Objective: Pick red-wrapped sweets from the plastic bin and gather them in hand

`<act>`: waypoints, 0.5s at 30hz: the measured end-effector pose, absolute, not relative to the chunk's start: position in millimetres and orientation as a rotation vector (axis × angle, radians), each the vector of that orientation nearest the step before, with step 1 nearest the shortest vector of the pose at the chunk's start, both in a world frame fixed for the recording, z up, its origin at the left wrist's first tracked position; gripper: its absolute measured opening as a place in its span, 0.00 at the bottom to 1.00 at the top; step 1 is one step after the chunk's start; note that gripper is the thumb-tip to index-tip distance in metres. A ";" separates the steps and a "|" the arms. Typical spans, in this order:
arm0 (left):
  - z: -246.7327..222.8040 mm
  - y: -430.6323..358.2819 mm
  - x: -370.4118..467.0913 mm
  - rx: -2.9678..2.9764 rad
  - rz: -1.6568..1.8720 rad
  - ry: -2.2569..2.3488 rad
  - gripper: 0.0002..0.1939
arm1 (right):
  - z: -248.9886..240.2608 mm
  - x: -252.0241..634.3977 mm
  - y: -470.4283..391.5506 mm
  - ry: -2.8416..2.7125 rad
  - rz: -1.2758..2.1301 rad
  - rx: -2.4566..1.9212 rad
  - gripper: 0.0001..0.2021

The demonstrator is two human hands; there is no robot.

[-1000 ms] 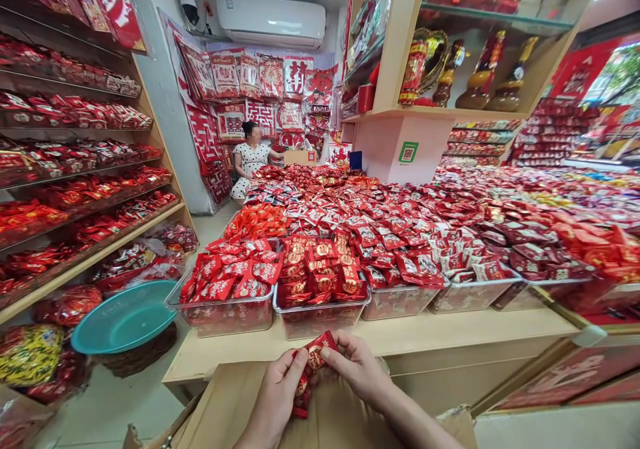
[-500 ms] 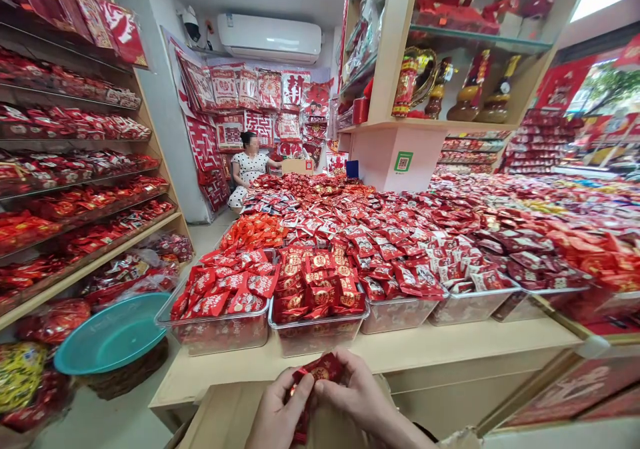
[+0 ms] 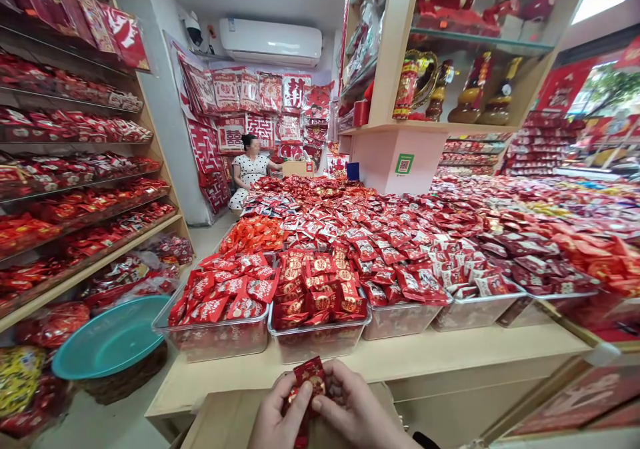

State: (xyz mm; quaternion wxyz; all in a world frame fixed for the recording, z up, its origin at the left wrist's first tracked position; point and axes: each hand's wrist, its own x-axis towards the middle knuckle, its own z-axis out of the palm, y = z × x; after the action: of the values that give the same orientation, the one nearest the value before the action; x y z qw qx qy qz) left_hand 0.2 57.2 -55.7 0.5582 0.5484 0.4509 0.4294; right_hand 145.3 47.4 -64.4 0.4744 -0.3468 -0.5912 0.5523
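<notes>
Both hands met low at the near edge of the counter [image 3: 450, 352], over an open cardboard box [image 3: 220, 422]. The left hand [image 3: 277, 419] and right hand [image 3: 353, 409] each pinched the same small red packet [image 3: 310, 379], thumbs and fingertips pressed on its sides, so it stood roughly upright between them. A second red packet [image 3: 301, 436] seemed to hang lower in the left hand, mostly hidden, and I cannot tell how firmly it was held.

The packet sat just short of the clear bins along the counter's near edge: a left bin [image 3: 220, 339] with red-and-white packets and a middle bin [image 3: 320, 339] with packets that looked like the one held. Both were heaped above their rims.

The likeliest trouble was a slip. The wrapper looked glossy, and a two-handed pinch on so small a thing leaves little contact; if one hand let go early, the packet could drop into the box or onto the floor beside the teal basin [image 3: 113, 339]. The hidden lower packet could fall for the same reason. Pulling in opposite directions might tear the wrapper. Reaching forward carelessly could also knock packets off the heaped bins, or land this one in the wrong bin, since the sorts lay side by side. A person [image 3: 250, 166] sat at the counter's far end, well apart.
</notes>
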 end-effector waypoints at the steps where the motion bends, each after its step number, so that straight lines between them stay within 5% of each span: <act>1: -55.9 57.8 -1.1 1.322 1.000 1.068 0.16 | -64.3 145.2 47.7 -1.437 1.346 -0.859 0.11; 15: -57.1 55.9 2.7 1.176 1.090 1.092 0.17 | -53.9 149.8 45.8 -1.556 1.037 -1.044 0.11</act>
State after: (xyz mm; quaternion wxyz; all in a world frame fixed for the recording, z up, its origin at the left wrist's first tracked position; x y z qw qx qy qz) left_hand 2.7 55.9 -57.1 0.5653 0.4999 0.4643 0.4636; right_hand 149.8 45.8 -53.9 0.4793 -0.4278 -0.6378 0.4247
